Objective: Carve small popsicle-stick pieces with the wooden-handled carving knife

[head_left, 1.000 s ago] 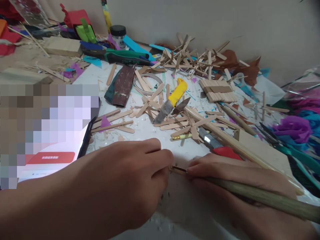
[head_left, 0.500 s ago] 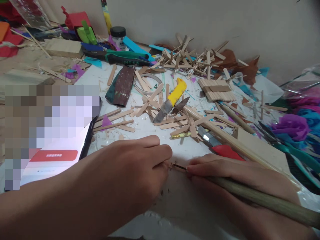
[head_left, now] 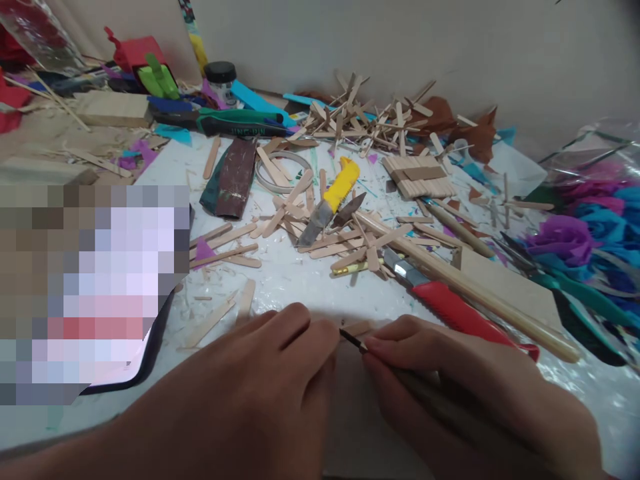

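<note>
Clamped on thin dark-tipped tool (head_left: pixel 352 339) with right hand (head_left: pixel 470 390), aimed left at the other hand's fingers. Curled up with left hand (head_left: pixel 285 373), fingers together; can't tell if clamped on anything, with fingertips hidden. Between both hands, over white worktop (head_left: pixel 300 287), just behind the tool's tip: pale wooden stick (head_left: pixel 361 327), only partly showing.

Could slip off the narrow stick and jab the left fingers if pushed toward them. Could skid or twist if poorly pinned. Might also knock red-handled cutter (head_left: pixel 465 317), just beyond the right hand.

Versus half a second ago: lower in view with both hands, uncovering more of the red-handled cutter plus two loose sticks (head_left: pixel 213 321) past the left hand. No longer showing tool handle clearly out to the right edge.
</note>
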{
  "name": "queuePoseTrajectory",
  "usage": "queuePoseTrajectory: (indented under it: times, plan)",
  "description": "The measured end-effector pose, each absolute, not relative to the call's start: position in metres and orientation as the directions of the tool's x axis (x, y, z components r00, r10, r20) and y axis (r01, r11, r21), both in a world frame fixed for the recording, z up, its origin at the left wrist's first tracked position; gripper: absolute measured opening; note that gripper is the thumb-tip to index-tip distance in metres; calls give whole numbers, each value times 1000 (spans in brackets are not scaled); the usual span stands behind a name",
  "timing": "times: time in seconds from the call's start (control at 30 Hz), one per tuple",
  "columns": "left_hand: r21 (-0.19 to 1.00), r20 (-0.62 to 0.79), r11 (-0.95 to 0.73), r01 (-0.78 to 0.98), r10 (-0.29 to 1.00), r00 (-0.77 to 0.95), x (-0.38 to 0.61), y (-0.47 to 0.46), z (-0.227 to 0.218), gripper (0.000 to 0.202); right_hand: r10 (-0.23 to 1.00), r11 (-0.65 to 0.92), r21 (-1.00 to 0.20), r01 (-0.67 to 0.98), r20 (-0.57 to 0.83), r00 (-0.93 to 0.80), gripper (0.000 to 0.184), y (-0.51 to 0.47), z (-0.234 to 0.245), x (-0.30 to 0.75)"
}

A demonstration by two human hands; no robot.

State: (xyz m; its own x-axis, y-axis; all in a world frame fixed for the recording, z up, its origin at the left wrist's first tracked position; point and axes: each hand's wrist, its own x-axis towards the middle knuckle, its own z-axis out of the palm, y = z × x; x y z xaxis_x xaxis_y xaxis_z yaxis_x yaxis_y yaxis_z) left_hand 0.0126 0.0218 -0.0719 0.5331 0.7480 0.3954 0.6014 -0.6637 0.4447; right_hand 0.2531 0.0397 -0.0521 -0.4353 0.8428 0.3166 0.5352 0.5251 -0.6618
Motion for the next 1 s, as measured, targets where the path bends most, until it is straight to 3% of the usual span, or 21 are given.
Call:
queuePoseTrajectory:
  times: [0.2, 0.37, 0.57, 0.77, 0.9, 1.0]
  plan:
    - [432, 427, -703, 566, 711, 559, 8, 24, -78, 24, 851, 505, -689, 520, 294, -436, 26, 38, -54, 253]
    - [464, 366, -742, 485, 658, 658, 3, 35, -72, 21, 871, 463, -718, 519, 260, -417, 31, 41, -52, 254]
    - [355, 376, -769, 531, 638, 672, 0, 40, -67, 25, 887, 445, -726, 524, 277, -369, 29, 39, -50, 250]
    - [290, 297, -760, 582, 649, 700, -2, 39, -65, 30, 895, 438, -737, 514, 308, -322, 29, 34, -56, 246]
    - [267, 305, -749, 606, 662, 684, -4, 38, -65, 33, 884, 449, -735, 508, 284, -371, 34, 36, -55, 253]
    - [250, 294, -754, 608, 657, 694, -5, 36, -65, 31, 856, 487, -666, 566, 235, -460, 33, 40, -49, 261]
